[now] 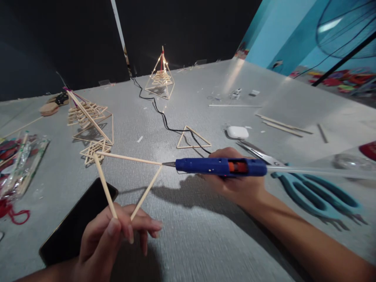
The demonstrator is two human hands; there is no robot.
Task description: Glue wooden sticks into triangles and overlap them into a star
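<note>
As left hand [108, 235] pinches sticks [105, 186], right forearm [293, 228] slants.

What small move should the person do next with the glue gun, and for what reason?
Probably squeeze a little glue from the glue gun onto the corner, keeping the sticks steady: the right hand holds the gun with its tip at that corner, where two sticks meet, and the left hand grips them at the opposite end.
</note>
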